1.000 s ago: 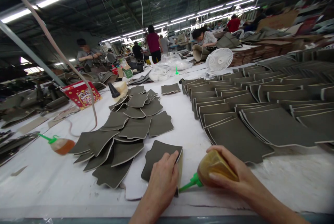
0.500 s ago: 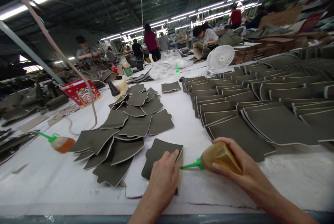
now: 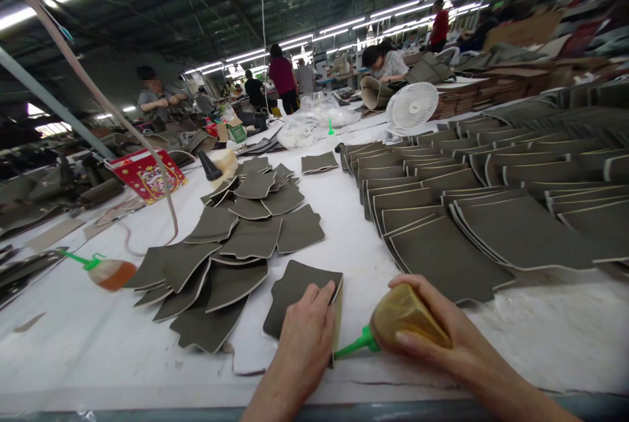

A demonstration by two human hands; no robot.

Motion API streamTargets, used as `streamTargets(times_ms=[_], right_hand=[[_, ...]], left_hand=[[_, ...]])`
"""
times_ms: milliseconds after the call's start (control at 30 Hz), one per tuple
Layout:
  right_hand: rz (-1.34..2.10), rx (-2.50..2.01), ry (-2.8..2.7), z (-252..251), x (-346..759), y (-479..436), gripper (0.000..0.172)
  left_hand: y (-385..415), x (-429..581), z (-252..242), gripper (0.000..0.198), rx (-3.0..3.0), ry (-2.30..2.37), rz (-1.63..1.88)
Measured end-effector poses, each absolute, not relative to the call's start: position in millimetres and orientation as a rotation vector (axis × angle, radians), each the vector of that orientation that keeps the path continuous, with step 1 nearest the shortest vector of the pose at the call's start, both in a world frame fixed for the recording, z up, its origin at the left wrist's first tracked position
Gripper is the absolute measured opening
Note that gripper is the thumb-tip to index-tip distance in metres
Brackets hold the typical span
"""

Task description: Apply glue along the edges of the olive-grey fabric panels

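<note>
Running this from a distance, I've got my left hand point(image 3: 307, 327) low center in the frame, fingers bent slightly and close together on top of a dark piece point(image 3: 287, 294). Thumb's hidden, so can't tell if it's pinching. My right hand point(image 3: 442, 320), lower right of center, is wrapped partway closed around a squeeze bottle point(image 3: 403, 320). Its green nozzle point(image 3: 358, 343) points left, tip touching or just beside the near end of the piece's pale strip point(image 3: 338, 310). My take: hold the piece firm, fingertips clear of that strip, and squeeze lightly and evenly so nothing runs onto the white table point(image 3: 122, 350).
</note>
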State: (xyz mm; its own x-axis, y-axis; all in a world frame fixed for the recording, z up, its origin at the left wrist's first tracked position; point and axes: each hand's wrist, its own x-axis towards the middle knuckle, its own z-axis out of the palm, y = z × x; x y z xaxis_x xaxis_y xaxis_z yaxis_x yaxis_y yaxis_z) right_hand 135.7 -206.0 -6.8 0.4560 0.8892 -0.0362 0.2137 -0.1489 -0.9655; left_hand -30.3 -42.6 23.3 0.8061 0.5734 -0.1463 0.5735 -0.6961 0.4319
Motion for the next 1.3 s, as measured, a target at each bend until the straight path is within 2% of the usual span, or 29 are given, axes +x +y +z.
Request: streamTargets(times_ms=[167, 333, 533, 633, 700, 867, 1067, 1300], right_hand=[[0.653, -1.701, -0.929, -2.1, 135.8, -201.4, 0.058], [0.816, -1.622, -0.988, -2.7, 134.0, -202.1, 0.06], [0.384, -1.766, -0.966, 1.2, 154.3, -187.5, 0.055], [0.272, -1.778, -0.979, 3.3, 160.1, -182.6, 0.055], [0.303, -1.774, -0.984, 3.8, 158.4, -184.5, 0.055], [0.627, -1.702, -0.978, 6.1, 151.4, -193.5, 0.054], [0.45, -1.743, -0.891, 4.9, 153.5, -188.9, 0.057], [0.739, -1.538, -0.802, 2.3, 149.7, -205.4, 0.053]], left_hand=[[-41.7, -30.6, 21.7, 0.046, 2.508, 0.847, 0.015], [-40.9, -32.4, 19.2, 0.047, 2.481, 0.842, 0.025], [-38.4, -30.5, 17.0, 0.048, 2.461, 0.803, 0.033], [-37.2, -28.6, 18.0, 0.049, 2.458, 0.812, 0.002], [-36.8, -27.8, 18.6, 0.049, 2.456, 0.822, -0.018], [-36.9, -27.3, 17.6, 0.048, 2.454, 0.797, 0.018], [-37.2, -27.6, 19.0, 0.05, 2.449, 0.821, 0.008], [-37.4, -28.4, 18.8, 0.05, 2.402, 0.853, 0.034]])
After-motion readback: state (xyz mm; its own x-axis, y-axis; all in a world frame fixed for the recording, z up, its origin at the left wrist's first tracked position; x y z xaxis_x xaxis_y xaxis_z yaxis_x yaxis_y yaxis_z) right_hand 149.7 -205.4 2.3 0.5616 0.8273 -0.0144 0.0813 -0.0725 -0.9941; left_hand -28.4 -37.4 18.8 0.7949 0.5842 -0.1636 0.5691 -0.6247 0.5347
